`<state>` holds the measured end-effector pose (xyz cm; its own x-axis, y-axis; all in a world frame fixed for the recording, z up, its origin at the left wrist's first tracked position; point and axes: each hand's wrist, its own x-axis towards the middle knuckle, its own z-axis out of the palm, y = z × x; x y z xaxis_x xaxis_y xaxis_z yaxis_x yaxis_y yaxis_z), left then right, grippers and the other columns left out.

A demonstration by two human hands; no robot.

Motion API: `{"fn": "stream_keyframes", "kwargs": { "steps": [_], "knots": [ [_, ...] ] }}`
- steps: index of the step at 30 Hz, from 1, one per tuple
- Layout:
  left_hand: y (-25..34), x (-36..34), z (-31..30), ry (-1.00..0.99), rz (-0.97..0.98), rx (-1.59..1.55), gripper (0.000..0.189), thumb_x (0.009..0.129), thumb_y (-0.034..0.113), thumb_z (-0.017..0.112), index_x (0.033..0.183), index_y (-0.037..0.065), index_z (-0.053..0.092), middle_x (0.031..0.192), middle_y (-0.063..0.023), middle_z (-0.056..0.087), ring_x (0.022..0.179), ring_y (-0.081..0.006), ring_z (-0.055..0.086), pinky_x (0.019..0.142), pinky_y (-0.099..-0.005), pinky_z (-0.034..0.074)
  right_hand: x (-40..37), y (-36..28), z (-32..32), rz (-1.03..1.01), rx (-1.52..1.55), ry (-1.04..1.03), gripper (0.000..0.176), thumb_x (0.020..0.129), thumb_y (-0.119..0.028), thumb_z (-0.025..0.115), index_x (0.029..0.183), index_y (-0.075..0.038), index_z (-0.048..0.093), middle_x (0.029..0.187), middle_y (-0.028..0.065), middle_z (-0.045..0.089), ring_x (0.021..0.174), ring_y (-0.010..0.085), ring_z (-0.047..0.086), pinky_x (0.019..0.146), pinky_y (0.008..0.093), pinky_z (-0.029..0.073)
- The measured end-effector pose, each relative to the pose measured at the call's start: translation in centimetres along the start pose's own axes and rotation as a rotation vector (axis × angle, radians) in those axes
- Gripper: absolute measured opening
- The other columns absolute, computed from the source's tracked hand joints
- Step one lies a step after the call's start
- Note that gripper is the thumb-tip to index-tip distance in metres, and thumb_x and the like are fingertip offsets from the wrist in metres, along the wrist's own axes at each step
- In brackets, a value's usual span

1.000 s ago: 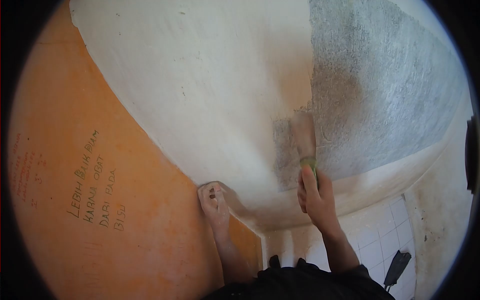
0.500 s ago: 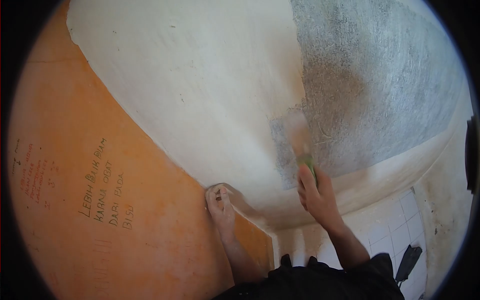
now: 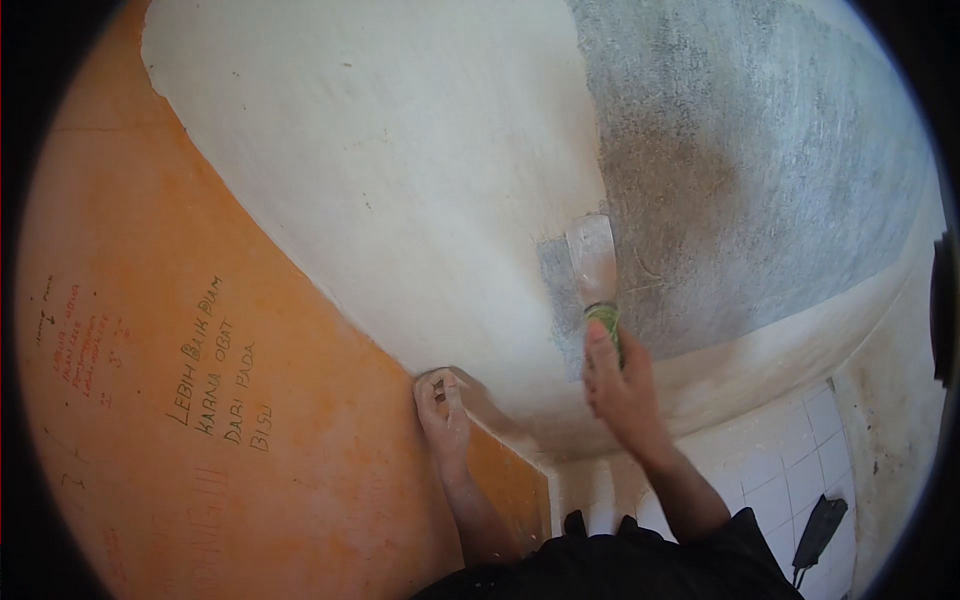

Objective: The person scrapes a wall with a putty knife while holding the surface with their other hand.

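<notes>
My right hand [image 3: 622,385] is wrapped round the green handle of a scraper [image 3: 594,255]. Its broad, pale, whitish blade lies against the wall at the border between the white paint [image 3: 430,190] and the rough grey bared patch [image 3: 740,180]. A small stepped grey area shows just left of the blade. My left hand [image 3: 441,410] leans on the wall where the orange and white surfaces meet. Its fingers are curled in, thumb near the forefinger with a small dark gap between them; whether anything is inside cannot be made out.
The orange wall [image 3: 300,370] at left carries handwritten lettering. White floor tiles [image 3: 775,470] lie at lower right, with a dark, narrow object [image 3: 821,530] on them. A dark edge [image 3: 942,310] shows at far right. Black clothing [image 3: 610,565] fills the bottom.
My right hand and the scraper's handle have shifted slightly left, and the blade, blurred before, now shows sharply. My left hand stays at the same spot on the wall.
</notes>
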<state>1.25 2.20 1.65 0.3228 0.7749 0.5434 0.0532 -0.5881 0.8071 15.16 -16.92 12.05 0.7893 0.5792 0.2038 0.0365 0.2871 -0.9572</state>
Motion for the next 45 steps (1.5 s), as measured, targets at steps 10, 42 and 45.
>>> {"fn": "stream_keyframes", "kwargs": {
  "steps": [10,42,45],
  "knots": [
    [0.5,-0.2,0.5,0.108,0.154,0.06,0.018,0.097,0.013,0.055,0.107,-0.001,0.059,0.106,-0.0111,0.055,0.094,-0.0209,0.054,0.082,-0.0332,0.047,2.7,-2.7,0.9,-0.11,0.033,-0.209,0.032,0.101,-0.036,0.049,0.082,-0.011,0.048,0.062,-0.0082,0.038,0.048,0.0004,0.035,0.039,0.0191,0.027],
    [-0.9,8.3,2.4,0.491,0.926,0.673,0.049,0.099,0.021,0.035,0.136,-0.01,0.045,0.145,-0.0288,0.034,0.133,-0.039,0.035,0.108,-0.0457,0.033,-0.3,1.3,-2.3,0.035,0.076,-0.075,0.033,0.102,-0.03,0.048,0.088,-0.001,0.053,0.064,-0.0004,0.045,0.058,0.0072,0.041,0.052,0.0278,0.035],
    [-0.9,8.2,2.9,0.54,0.927,0.636,0.048,0.097,0.023,0.037,0.131,-0.008,0.052,0.141,-0.0267,0.04,0.126,-0.0379,0.041,0.102,-0.0455,0.035,1.6,-2.0,-0.7,0.001,0.065,-0.134,0.032,0.102,-0.03,0.048,0.09,-0.001,0.054,0.064,0.0009,0.044,0.058,0.0083,0.041,0.053,0.0293,0.036]
  ]
}}
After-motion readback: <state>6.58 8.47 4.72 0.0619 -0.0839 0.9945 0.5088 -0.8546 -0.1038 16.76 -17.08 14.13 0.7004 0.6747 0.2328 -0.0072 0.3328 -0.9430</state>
